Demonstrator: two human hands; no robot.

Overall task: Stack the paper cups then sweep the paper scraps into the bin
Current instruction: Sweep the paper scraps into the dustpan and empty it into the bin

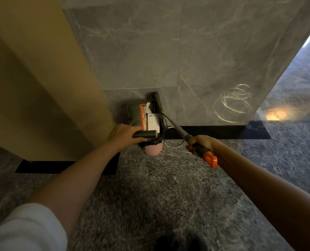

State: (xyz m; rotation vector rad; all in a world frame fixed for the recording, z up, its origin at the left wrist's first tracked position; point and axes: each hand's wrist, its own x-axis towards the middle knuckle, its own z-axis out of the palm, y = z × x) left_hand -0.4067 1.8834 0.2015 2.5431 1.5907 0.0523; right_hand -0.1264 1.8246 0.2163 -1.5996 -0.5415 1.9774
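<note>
A dark green dustpan (134, 114) with an orange comb is tipped up over a pink bin (152, 149) lined with a black bag, close to the grey wall. White paper scraps (153, 120) lie inside the pan. My left hand (122, 135) grips the dustpan's short dark handle (144, 134). My right hand (200, 144) grips the broom's long handle (179, 130) just above its orange end cap (210, 159). The broom head (157, 104) stands against the pan's right side. No paper cups are in view.
A grey marble wall (168, 51) rises straight ahead, with a tan wall (32, 78) jutting out on the left and a black skirting strip (214, 132) along their base. Speckled grey floor (159, 196) spreads below. A white cable (174, 144) lies by the bin.
</note>
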